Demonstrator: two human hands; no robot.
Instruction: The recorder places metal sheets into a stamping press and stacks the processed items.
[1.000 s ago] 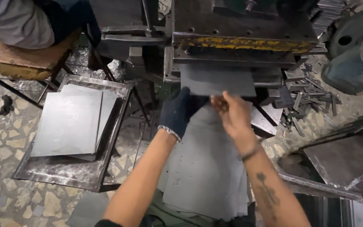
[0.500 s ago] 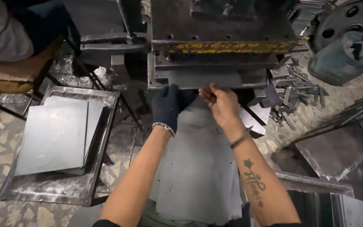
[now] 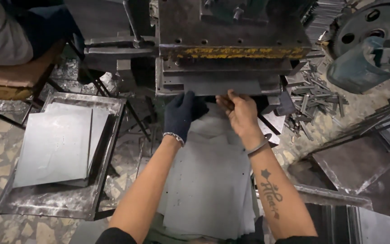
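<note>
I see my left hand (image 3: 182, 115), in a dark glove, and bare right hand (image 3: 241, 113) both gripping the far edge of the top metal sheet (image 3: 213, 180) on the stack, right at the press (image 3: 231, 49) mouth. Metal tray (image 3: 50, 205) on the floor to the left holds approx. two or three flat grey sheets (image 3: 55, 147), stacked w/ edges offset.

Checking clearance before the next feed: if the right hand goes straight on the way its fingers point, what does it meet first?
The right hand points up and away, at the press. First in line looks to be the grey sheet sticking out of the press slot, which its fingertips already seem to touch; depth is hard to judge.
</note>
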